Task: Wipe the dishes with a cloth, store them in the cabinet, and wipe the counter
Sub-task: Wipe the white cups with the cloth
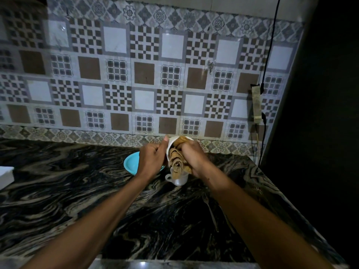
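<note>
My left hand (pixel 151 159) grips a white bowl (pixel 171 143) by its rim and holds it tilted above the counter, thumb up along the edge. My right hand (pixel 194 157) clutches a brown patterned cloth (pixel 176 160) that is pushed into the bowl, with its tail hanging down. Directly below stands a white cup (pixel 178 179) with its handle to the left. Turquoise plates (pixel 131 162) lie stacked on the dark marbled counter (pixel 77 181), partly hidden behind my left hand. A fork (pixel 210 211) rests on the counter near my right forearm.
A patterned tile wall backs the counter. A power strip (pixel 256 103) with black cables hangs on the wall at the right. A white object (pixel 5 175) sits at the left edge. The counter ends at the right beside a dark space.
</note>
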`<action>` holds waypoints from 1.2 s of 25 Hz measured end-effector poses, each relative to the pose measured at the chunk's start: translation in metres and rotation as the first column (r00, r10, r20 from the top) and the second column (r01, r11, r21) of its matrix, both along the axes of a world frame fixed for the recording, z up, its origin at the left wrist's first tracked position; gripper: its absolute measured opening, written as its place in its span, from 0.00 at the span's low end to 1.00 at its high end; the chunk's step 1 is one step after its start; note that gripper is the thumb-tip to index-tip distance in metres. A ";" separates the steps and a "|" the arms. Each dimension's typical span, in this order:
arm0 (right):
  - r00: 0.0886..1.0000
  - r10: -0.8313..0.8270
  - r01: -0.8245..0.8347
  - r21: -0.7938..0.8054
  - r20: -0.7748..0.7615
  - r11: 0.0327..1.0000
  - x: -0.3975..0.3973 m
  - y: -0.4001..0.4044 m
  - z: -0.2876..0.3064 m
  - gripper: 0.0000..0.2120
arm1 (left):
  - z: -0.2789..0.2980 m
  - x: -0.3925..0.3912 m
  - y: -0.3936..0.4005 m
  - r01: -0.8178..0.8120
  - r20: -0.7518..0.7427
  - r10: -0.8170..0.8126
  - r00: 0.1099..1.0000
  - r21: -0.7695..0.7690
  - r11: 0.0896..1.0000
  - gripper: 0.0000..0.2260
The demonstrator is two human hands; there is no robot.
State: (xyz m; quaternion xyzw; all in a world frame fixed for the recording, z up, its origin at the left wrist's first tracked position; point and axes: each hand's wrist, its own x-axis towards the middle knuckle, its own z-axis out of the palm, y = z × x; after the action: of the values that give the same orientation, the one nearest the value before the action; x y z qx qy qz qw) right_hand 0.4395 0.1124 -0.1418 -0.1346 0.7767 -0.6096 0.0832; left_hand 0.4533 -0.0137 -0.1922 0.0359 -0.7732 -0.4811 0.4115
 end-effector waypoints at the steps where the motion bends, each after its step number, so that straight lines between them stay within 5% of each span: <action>1: 1.000 -0.008 0.008 -0.052 0.001 0.999 0.005 0.001 0.002 0.10 | 0.002 0.001 0.000 -0.031 0.003 0.031 1.000 0.049 0.998 0.30; 6: 0.994 -0.107 0.100 -0.397 0.005 0.912 0.004 0.022 0.030 0.11 | -0.002 -0.002 -0.012 0.066 0.043 -0.095 0.995 0.440 0.896 0.20; 8: 0.989 -0.139 0.105 -0.412 -0.054 0.905 0.006 0.027 0.040 0.10 | -0.004 -0.002 -0.015 0.095 0.041 -0.136 0.990 0.520 0.849 0.17; 14: 0.872 -0.227 0.120 -0.260 -0.434 0.958 0.017 0.023 0.043 0.12 | 0.004 0.007 -0.004 0.230 -0.008 -0.268 0.963 0.540 0.810 0.14; 21: 0.622 0.108 0.067 0.190 -0.775 0.979 0.019 0.009 0.032 0.25 | 0.014 0.013 0.019 0.205 0.043 -0.251 0.967 0.453 0.867 0.23; 26: 0.709 0.360 -0.166 0.353 -0.606 0.921 0.025 0.016 0.022 0.15 | 0.013 0.001 0.001 0.044 0.074 -0.092 0.993 0.491 0.870 0.23; 28: 0.746 0.336 -0.018 0.487 -0.574 0.873 0.018 0.022 0.029 0.11 | 0.013 0.005 -0.001 0.029 0.099 -0.086 0.991 0.474 0.880 0.25; 30: 0.791 0.138 0.196 0.460 -0.597 0.866 0.009 0.027 0.036 0.10 | 0.012 0.008 0.001 0.041 0.109 -0.115 0.987 0.526 0.850 0.24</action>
State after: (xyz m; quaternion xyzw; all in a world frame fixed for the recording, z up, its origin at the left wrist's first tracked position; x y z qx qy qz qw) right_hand 0.4489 0.1394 -0.1060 -0.2857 0.8936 -0.3120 -0.1503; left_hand 0.4612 -0.0132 -0.1804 0.1474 -0.6409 -0.6854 0.3126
